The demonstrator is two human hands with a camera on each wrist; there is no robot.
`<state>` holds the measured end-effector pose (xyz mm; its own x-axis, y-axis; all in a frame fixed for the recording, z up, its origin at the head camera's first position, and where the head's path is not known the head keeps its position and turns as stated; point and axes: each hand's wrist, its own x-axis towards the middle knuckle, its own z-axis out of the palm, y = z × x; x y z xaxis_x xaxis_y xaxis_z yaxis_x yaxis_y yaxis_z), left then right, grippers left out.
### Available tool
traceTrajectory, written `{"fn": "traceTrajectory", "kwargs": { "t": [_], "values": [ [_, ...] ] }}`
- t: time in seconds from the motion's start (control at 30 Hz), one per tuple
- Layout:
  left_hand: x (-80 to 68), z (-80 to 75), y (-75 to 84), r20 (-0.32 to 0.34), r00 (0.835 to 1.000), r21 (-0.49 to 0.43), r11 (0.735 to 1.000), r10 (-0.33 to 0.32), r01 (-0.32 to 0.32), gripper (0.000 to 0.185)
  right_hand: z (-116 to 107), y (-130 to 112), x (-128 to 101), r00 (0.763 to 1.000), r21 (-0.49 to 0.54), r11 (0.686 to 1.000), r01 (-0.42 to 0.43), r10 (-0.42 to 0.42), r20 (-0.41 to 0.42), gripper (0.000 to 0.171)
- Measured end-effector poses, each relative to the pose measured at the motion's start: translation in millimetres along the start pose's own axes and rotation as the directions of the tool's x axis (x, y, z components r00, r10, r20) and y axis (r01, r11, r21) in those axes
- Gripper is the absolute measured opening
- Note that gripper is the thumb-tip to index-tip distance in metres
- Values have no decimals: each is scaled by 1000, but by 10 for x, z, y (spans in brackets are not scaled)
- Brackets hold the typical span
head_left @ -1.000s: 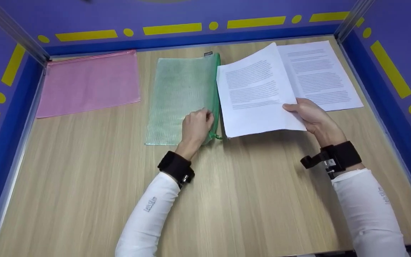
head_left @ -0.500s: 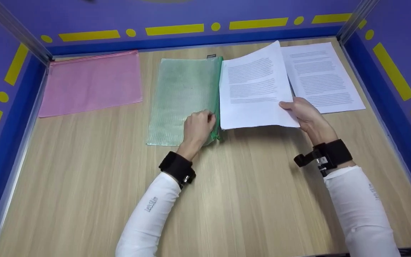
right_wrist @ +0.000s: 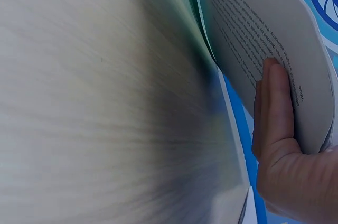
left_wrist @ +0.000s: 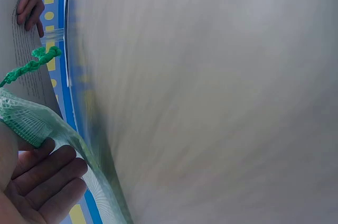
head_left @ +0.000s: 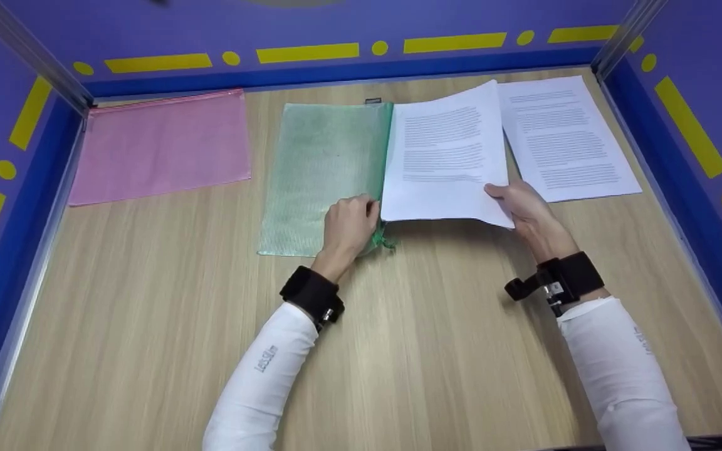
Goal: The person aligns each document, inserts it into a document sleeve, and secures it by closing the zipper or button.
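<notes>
In the head view, a green mesh zipper pouch (head_left: 329, 150) lies flat at the middle of the table. My left hand (head_left: 350, 225) pinches its right edge near the lower corner; the left wrist view shows the mesh (left_wrist: 31, 118) between thumb and fingers. A green braided pull cord (left_wrist: 33, 66) hangs there. My right hand (head_left: 527, 210) grips printed paper (head_left: 445, 160) by its lower right edge, thumb on top and fingers beneath. The paper is bowed, its left edge against the pouch's zipper side. I cannot tell whether that edge is inside the pouch.
Another printed sheet (head_left: 571, 134) lies at the back right, partly behind the held paper. A pink zipper pouch (head_left: 163, 147) lies at the back left. Blue and purple panels (head_left: 311, 37) with yellow marks wall the wooden table (head_left: 423, 351) at the back and sides.
My right hand has moved left with the paper, bringing its left edge up to the pouch's zipper side. My left hand keeps its grip on the pouch, nearly still.
</notes>
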<state>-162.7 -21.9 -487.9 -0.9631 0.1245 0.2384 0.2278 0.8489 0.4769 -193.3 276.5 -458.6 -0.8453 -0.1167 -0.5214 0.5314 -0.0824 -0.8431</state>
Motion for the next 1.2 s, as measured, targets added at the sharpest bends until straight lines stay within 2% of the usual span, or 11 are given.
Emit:
{"fn": "traceTrajectory", "kwargs": {
  "t": [0.13, 0.63, 0.77, 1.0, 1.2],
  "values": [
    [-3, 0, 13, 8, 1000, 1, 1000, -12, 12, 28, 24, 57, 4, 1000, 6, 1000, -3, 3, 18, 14],
    [-7, -6, 22, 29, 999, -8, 999, -45, 46, 31, 46, 96, 0, 999, -78, 997, 22, -25, -35, 13],
    [-4, -11, 23, 16, 999, -4, 999, -32, 32, 33, 44, 50, -19, 998, -126, 992, 8, -16, -61, 15],
    [-4, 0, 33, -4, 1000, 30, 1000, 6, -6, 36, 43, -33, -51, 999, -156, 988, 20, -26, -42, 49],
    [-10, -4, 53, -17, 998, 70, 996, 64, -63, 37, 86, -180, -109, 998, -164, 985, 58, -62, -16, 48]
  ]
}}
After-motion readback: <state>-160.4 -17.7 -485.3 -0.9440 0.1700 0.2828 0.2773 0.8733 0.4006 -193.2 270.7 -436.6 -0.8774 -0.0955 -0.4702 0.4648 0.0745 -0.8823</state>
